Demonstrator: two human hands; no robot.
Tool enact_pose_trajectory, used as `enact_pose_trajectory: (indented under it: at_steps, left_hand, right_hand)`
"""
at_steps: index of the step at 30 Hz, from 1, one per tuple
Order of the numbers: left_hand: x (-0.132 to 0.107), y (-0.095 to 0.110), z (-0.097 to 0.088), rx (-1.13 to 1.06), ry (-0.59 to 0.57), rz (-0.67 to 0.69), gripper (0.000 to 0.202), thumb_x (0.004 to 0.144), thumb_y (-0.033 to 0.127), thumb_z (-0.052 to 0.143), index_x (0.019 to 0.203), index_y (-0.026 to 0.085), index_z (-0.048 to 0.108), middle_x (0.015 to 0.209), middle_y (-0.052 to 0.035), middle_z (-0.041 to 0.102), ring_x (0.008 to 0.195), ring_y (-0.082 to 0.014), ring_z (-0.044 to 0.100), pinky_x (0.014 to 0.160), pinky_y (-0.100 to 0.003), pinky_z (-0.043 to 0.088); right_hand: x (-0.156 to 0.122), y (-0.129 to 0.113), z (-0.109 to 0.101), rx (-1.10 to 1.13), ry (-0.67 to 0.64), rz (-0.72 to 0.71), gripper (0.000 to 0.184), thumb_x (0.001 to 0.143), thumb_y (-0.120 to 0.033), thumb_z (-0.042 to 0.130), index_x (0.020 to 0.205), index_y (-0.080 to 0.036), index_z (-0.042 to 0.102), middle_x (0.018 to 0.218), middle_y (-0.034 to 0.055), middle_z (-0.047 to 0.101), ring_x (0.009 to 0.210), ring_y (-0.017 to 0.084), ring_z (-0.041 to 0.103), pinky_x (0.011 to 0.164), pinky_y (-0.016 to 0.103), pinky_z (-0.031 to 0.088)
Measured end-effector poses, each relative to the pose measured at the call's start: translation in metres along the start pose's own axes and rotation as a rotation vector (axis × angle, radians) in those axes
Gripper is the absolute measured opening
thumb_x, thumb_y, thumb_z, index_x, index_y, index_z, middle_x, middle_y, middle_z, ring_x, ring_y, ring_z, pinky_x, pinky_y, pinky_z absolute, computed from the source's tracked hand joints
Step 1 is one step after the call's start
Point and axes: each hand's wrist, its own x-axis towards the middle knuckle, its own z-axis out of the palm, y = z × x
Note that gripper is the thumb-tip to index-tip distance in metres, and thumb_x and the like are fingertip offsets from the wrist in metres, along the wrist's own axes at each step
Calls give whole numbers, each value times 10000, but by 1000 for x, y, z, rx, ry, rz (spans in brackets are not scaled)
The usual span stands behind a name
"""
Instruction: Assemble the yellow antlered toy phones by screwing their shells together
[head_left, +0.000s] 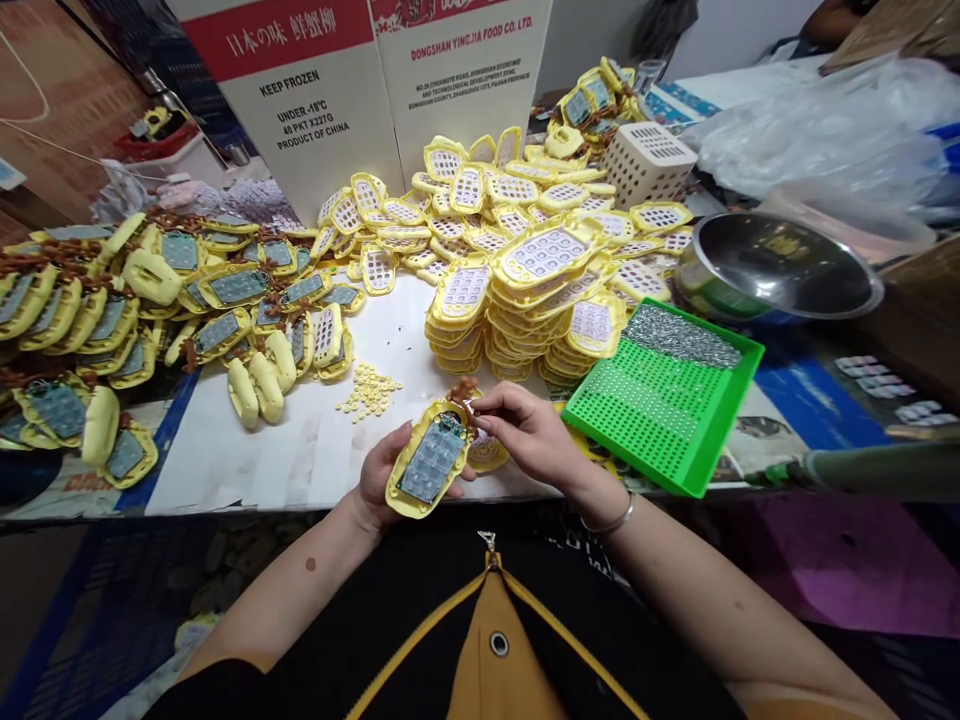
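My left hand (382, 472) cradles a yellow toy-phone shell (430, 462) with a grey-blue circuit pad in it, held at the table's front edge. At the shell's top end my right hand (529, 430) pinches a small brown part (466, 390). A second yellow shell (487, 452) lies under my right hand. A little heap of small yellow buttons (369, 390) sits on the white sheet just beyond my left hand.
A big stack of yellow keypad shells (525, 270) stands ahead. Assembled shells with boards (150, 310) cover the left. Right of my hands stands a green perforated tray (660, 400), then a steel bowl (780, 265). A white basket (645, 160) and cardboard boxes (360, 90) stand behind.
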Motion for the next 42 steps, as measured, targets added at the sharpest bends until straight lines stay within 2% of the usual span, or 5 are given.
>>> enact_pose_trajectory:
  at_steps: [11, 17, 33, 39, 42]
  left_hand:
    - [3, -1, 1, -63, -57, -67, 522, 867, 488, 552, 1108, 48, 694, 950, -197, 750, 821, -333, 735, 609, -343, 585]
    - [0, -3, -2, 9, -78, -103, 527, 853, 485, 558, 1103, 41, 688, 866, -209, 748, 786, -314, 737, 599, -325, 572]
    - [1, -4, 6, 43, -84, -135, 468, 858, 459, 577, 1068, 54, 684, 844, -189, 744, 703, -277, 726, 565, -294, 552]
    - [2, 1, 4, 254, -12, -123, 398, 837, 421, 635, 1011, 65, 673, 784, -180, 744, 622, -233, 713, 556, -265, 548]
    - [0, 0, 2, 268, 8, -133, 398, 825, 420, 651, 1018, 73, 674, 789, -179, 748, 611, -233, 714, 545, -260, 543]
  right_hand:
    - [5, -9, -6, 360, -95, 259, 449, 768, -366, 760, 1171, -235, 612, 1081, 52, 704, 885, 143, 669, 746, 289, 565]
    - [8, -18, -1, 403, -169, 328, 307, 696, -405, 815, 819, -174, 655, 704, -13, 659, 554, 82, 573, 529, 229, 503]
    - [8, -22, -8, 355, -283, 402, 289, 703, -396, 781, 777, -165, 623, 641, -5, 622, 554, 110, 552, 549, 270, 468]
    - [8, -26, 5, -162, 10, 236, 93, 668, -183, 684, 647, -186, 594, 657, 9, 594, 621, 128, 505, 584, 274, 415]
    - [13, -21, 6, 117, -151, 443, 174, 647, -269, 726, 658, -178, 578, 590, -8, 578, 532, 115, 496, 525, 267, 405]
